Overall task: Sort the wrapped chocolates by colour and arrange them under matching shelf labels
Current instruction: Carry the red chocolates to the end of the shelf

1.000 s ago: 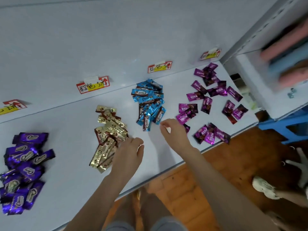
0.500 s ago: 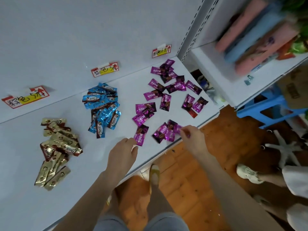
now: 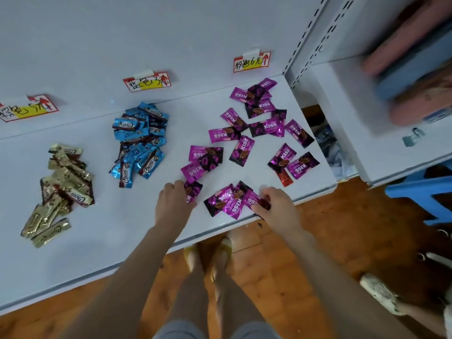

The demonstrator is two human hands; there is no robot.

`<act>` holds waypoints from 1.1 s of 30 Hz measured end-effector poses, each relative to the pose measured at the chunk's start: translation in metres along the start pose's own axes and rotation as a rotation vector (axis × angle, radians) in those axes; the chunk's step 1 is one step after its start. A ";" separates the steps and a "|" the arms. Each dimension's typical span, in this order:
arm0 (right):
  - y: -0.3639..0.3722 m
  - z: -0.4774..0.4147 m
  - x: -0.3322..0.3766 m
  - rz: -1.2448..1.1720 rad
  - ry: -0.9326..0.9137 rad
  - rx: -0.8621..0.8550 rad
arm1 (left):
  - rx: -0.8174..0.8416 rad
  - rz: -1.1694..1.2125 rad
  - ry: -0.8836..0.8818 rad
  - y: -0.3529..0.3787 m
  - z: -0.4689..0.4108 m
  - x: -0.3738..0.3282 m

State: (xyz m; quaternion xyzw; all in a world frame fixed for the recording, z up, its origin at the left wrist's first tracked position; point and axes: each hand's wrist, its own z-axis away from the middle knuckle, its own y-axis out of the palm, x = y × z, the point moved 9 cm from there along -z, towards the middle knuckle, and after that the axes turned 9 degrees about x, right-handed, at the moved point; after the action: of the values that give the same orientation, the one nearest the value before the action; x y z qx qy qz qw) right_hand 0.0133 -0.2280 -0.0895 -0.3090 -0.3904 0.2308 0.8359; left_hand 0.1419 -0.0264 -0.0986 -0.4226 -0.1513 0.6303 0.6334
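Pink KISS chocolates [image 3: 254, 128] lie scattered on the white shelf [image 3: 102, 236] under the right-hand label [image 3: 252, 61]. A blue Choco pile [image 3: 140, 143] sits under the middle label [image 3: 146, 81], and a gold pile [image 3: 61, 189] under the left label [image 3: 28, 108]. My left hand [image 3: 172, 204] rests on a pink chocolate [image 3: 193, 190] near the front, fingers curled over its edge. My right hand [image 3: 278, 206] pinches another pink chocolate [image 3: 255, 201] at the front edge, beside a small cluster [image 3: 226, 200] of pink ones.
An upright shelf post [image 3: 305, 37] stands right of the pink group, with a neighbouring shelf [image 3: 401, 165] holding blurred pink and blue items. Below are a wooden floor, a blue stool [image 3: 420, 192] and another person's feet [image 3: 381, 293] at the right.
The view swung right, away from the purple pile. My hands left the gold and blue piles; both now touch pink chocolates at the front edge.
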 end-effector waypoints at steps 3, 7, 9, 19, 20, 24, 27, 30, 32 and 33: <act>0.000 -0.004 0.002 -0.037 -0.011 0.032 | 0.053 0.023 0.013 0.003 -0.003 -0.002; -0.007 -0.004 -0.007 -0.104 0.008 0.016 | 0.019 0.055 0.077 0.002 -0.001 -0.007; -0.014 -0.005 -0.005 -0.135 -0.027 -0.001 | 0.033 0.075 0.134 0.005 0.001 -0.019; 0.001 -0.020 0.033 -0.086 -0.153 0.114 | 0.088 -0.040 0.205 0.032 -0.003 -0.061; 0.004 -0.023 0.035 -0.068 -0.146 0.120 | 0.092 -0.029 0.197 0.031 -0.003 -0.059; 0.012 -0.026 0.039 -0.016 -0.095 0.097 | 0.121 0.072 0.191 0.025 -0.002 -0.050; 0.017 -0.027 0.038 -0.081 -0.039 0.146 | 0.127 0.004 0.205 0.015 -0.006 -0.047; 0.020 -0.025 0.040 -0.077 -0.052 0.193 | 0.077 0.007 0.190 0.000 -0.015 -0.042; 0.011 -0.023 0.039 -0.170 -0.040 0.167 | 0.016 0.036 0.184 -0.012 -0.020 -0.038; 0.001 -0.022 0.038 -0.218 -0.027 0.129 | -0.015 0.034 0.187 -0.017 -0.022 -0.038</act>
State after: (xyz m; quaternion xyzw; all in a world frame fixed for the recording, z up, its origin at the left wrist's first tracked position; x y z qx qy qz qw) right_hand 0.0529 -0.2110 -0.0822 -0.2073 -0.4173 0.1673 0.8689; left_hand 0.1637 -0.0663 -0.0864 -0.4871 -0.0891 0.5973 0.6309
